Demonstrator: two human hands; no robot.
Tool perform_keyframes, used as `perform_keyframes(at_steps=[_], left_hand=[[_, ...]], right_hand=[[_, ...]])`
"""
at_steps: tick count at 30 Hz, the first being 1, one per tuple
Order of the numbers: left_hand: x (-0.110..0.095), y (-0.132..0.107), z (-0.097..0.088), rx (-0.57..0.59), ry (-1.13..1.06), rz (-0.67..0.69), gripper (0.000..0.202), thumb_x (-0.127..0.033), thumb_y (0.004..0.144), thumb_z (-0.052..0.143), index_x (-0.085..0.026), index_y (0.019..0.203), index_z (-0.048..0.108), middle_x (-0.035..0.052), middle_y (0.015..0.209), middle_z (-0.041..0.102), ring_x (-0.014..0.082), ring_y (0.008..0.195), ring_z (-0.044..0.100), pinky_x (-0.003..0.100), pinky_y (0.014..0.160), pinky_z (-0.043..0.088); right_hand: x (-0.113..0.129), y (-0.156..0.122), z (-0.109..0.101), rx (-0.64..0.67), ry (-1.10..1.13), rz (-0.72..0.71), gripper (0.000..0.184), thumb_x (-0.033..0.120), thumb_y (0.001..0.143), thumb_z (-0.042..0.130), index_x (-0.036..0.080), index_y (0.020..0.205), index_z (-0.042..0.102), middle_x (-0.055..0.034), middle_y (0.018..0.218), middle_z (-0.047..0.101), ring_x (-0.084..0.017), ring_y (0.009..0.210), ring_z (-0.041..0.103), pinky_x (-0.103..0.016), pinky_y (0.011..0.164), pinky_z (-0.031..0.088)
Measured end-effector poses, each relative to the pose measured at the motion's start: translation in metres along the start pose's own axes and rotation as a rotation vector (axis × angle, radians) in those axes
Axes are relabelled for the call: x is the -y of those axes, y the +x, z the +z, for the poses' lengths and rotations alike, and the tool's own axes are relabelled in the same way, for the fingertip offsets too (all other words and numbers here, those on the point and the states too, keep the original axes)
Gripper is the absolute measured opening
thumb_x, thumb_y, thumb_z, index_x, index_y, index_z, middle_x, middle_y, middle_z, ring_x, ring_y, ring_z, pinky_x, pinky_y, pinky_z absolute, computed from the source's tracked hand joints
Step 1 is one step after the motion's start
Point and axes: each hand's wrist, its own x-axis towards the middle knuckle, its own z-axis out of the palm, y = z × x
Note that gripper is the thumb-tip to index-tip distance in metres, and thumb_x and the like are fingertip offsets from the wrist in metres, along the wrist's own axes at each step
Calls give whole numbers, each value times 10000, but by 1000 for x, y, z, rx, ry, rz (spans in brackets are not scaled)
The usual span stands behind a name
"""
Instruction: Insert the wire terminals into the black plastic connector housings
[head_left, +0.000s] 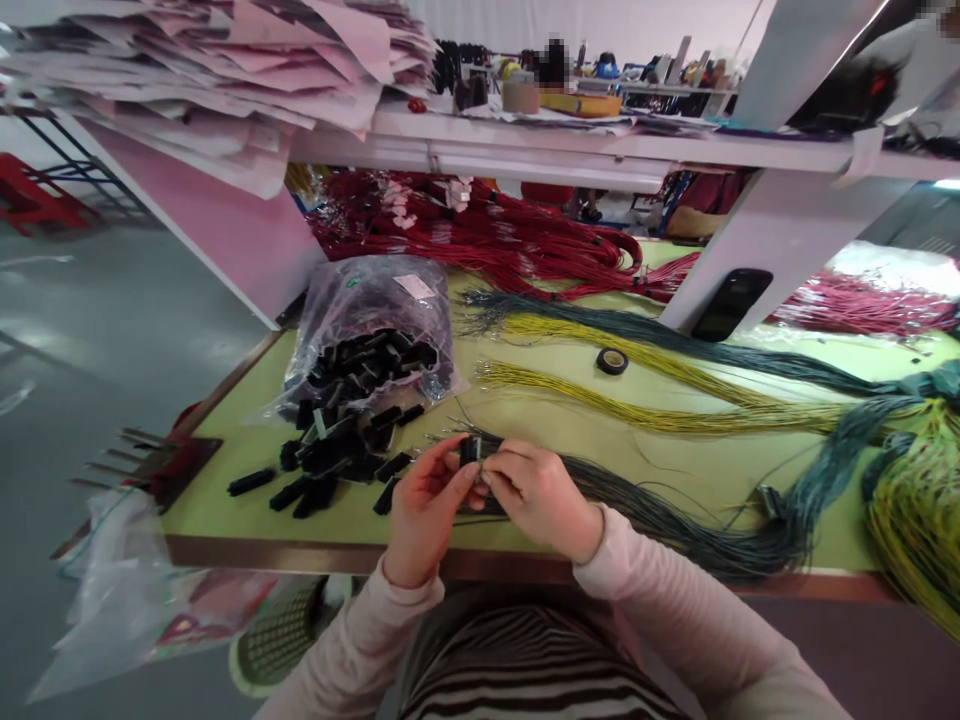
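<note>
Left hand (427,510): pinches a black plastic connector (470,450) above the bench (360,558). Right hand (538,495): pinches the ends of a dark teal wire bundle (660,520) beside it, apparently to align them. Loose connectors (322,470), within easy reach, spill from a plastic bag (367,300).

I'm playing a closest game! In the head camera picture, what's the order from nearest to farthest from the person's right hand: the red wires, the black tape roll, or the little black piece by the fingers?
From the right hand:
1. Black plastic connector: at the fingertips, toward the left.
2. Roll of black tape: ahead and to the right.
3. Red wires: farthest, straight ahead.
</note>
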Motion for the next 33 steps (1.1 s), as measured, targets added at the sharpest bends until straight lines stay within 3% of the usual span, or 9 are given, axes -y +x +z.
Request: perform_keyframes(at_steps=[7,16,22,25,28,30,33], left_hand=[[-3,6,1,-4,-190,-166,357,-252,604,782,-154,923,656,-5,604,637,96,445,583,165,392,459],[0,0,2,2,-88,-53,343,-222,649,752,-183,970,637,-21,629,633,120,503,617,198,433,507],[2,4,1,-13,-238,-255,345,-231,590,791,-142,894,655,-7,600,642,67,430,564,122,376,426],[8,10,-5,-68,-303,-313,356,-218,557,808,-131,868,657,-2,640,652,48,453,559,102,391,415],[15,16,-12,-93,-273,-298,363,-228,589,792,-145,909,643,8,657,662,75,516,596,121,442,452],[19,18,-14,-56,-223,-296,367,-242,633,765,-156,962,626,17,675,668,92,542,610,148,470,474],[24,20,-14,-2,-214,-310,367,-257,673,735,-156,1003,609,20,677,663,94,542,601,163,473,472]], right_hand=[[0,2,-6,55,289,211,104,175,807,524,159,769,619,9,645,600,-80,553,522,-175,530,412],[-9,-2,3,-13,195,91,130,141,806,488,155,762,609,-18,691,601,-89,589,514,-186,555,411],[-8,-8,5,41,396,184,146,239,832,518,141,786,615,-19,682,609,-86,573,553,-185,545,445],[-25,-2,2,153,443,195,249,322,884,470,124,884,620,-33,743,641,-103,635,606,-203,599,481],[-60,19,-7,294,47,165,305,341,922,425,133,888,644,-35,782,661,-118,718,612,-209,670,479],[-88,39,-11,286,-373,204,288,274,926,431,124,826,657,-65,810,659,-139,761,600,-234,722,468],[-119,66,-8,258,-614,236,241,180,895,464,92,789,662,-150,881,644,-209,886,576,-292,775,454]])
